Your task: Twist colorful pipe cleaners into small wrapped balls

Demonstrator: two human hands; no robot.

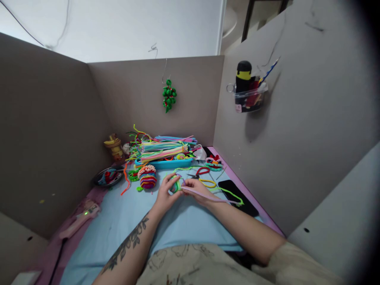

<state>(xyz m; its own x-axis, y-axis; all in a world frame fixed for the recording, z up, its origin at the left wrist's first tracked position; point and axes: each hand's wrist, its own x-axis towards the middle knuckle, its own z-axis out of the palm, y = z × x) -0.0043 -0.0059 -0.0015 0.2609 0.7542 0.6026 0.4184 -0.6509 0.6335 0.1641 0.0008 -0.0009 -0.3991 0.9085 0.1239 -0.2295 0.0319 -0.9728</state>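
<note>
Pinching a small green pipe-cleaner piece point(175, 187) in our left hand point(165, 194), we grasp a long lilac pipe cleaner point(208, 196) with our right hand point(198, 190); its long axis trails rightward from the green piece, over a black phone point(239, 191). Behind the green piece, a turquoise plastic tray point(166, 163) holds bundled pastel stems on the blue-covered counter point(124, 225).

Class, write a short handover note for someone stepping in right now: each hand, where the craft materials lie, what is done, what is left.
Left hand: pinches a small green pipe-cleaner piece.
Right hand: holds a lilac pipe cleaner against it.
Spare pipe cleaners lie piled on the blue tray; scissors behind the hands; phone to the right.
Done: striped coiled piece on the blue mat.
Left: the lilac stem is mostly loose.
</note>
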